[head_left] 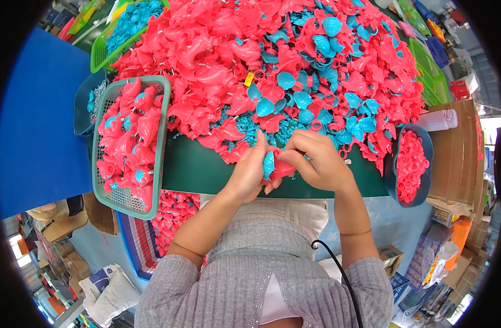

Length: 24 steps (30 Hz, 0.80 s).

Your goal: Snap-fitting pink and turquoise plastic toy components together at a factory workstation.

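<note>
My left hand and my right hand meet at the near edge of a dark green table. Between them they hold a pink plastic piece with a blue shell-shaped part on it. My left thumb points up beside the blue part, and my right fingers pinch the pink piece from the right. Just beyond the hands a big heap of pink pieces and blue shells covers the table.
A green mesh basket at the left holds assembled pink and blue pieces. A dark blue bowl of pink rings stands at the right, beside a cardboard box. Green crates sit at the far corners. A bag of pink parts lies below the table.
</note>
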Each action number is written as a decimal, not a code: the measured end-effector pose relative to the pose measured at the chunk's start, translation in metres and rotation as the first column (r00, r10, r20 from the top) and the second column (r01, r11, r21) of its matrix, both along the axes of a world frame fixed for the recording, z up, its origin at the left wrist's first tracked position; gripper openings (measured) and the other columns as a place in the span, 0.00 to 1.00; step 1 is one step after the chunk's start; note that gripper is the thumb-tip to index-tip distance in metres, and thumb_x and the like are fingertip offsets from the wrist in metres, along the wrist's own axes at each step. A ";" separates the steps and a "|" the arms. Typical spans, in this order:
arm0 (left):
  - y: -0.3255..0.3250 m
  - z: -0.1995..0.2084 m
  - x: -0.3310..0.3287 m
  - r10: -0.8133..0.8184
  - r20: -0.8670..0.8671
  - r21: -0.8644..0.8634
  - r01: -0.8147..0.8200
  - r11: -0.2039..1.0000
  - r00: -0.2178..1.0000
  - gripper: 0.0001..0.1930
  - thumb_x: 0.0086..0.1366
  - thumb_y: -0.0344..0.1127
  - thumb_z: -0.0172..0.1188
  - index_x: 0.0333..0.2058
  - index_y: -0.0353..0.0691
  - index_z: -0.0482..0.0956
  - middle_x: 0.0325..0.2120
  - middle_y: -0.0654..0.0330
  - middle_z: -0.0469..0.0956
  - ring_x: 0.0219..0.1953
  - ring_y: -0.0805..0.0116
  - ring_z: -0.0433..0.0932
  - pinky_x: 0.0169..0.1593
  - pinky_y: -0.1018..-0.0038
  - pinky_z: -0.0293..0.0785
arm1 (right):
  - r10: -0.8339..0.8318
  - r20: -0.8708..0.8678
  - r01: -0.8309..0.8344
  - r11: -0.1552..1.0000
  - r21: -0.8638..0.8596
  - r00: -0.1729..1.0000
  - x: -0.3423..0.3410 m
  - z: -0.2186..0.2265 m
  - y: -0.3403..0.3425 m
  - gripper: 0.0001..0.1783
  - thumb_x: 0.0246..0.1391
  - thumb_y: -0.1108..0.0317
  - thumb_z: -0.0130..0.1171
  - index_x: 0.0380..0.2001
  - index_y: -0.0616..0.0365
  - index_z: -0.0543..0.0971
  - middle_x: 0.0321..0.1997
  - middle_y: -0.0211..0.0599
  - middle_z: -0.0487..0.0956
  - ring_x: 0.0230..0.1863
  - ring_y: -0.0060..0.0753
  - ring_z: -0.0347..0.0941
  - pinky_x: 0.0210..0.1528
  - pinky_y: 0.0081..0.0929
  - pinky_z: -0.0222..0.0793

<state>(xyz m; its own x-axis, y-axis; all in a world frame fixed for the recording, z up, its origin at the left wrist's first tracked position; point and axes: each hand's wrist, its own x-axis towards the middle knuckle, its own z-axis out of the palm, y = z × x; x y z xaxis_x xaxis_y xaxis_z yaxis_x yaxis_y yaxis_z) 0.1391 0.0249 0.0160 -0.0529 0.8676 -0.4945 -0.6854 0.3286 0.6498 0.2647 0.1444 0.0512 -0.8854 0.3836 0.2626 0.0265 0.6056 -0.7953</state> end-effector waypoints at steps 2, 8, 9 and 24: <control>0.001 0.005 0.002 0.001 -0.031 -0.001 -0.001 1.000 1.000 0.37 0.70 0.63 0.24 0.35 0.34 0.73 0.22 0.51 0.76 0.11 0.68 0.69 0.11 0.78 0.59 | 0.009 0.054 -0.011 0.999 0.035 0.999 -0.002 0.003 0.002 0.08 0.52 0.69 0.60 0.24 0.61 0.74 0.21 0.37 0.71 0.21 0.35 0.68 0.23 0.29 0.60; -0.005 -0.003 0.005 -0.036 -0.213 0.047 0.047 0.998 0.976 0.37 0.70 0.64 0.24 0.36 0.34 0.72 0.22 0.53 0.76 0.12 0.71 0.69 0.12 0.79 0.59 | -0.010 0.183 -0.006 0.996 0.087 0.983 -0.008 0.002 0.002 0.11 0.53 0.66 0.60 0.23 0.60 0.73 0.21 0.39 0.71 0.23 0.40 0.68 0.24 0.33 0.61; -0.007 -0.006 0.006 -0.049 -0.236 0.023 0.056 0.998 0.970 0.37 0.69 0.64 0.24 0.37 0.34 0.72 0.23 0.53 0.77 0.12 0.72 0.69 0.12 0.80 0.60 | -0.022 0.196 0.001 0.994 0.105 0.980 -0.009 -0.002 0.002 0.11 0.53 0.66 0.60 0.23 0.61 0.73 0.21 0.39 0.70 0.22 0.41 0.67 0.24 0.33 0.60; -0.017 -0.046 -0.011 0.181 0.338 -0.128 -0.146 0.981 0.923 0.39 0.66 0.69 0.26 0.47 0.39 0.73 0.30 0.52 0.79 0.21 0.70 0.72 0.20 0.77 0.61 | -0.573 -0.151 0.444 0.753 -0.486 0.806 0.029 -0.085 0.042 0.05 0.57 0.69 0.58 0.33 0.59 0.78 0.27 0.26 0.76 0.28 0.18 0.69 0.29 0.19 0.65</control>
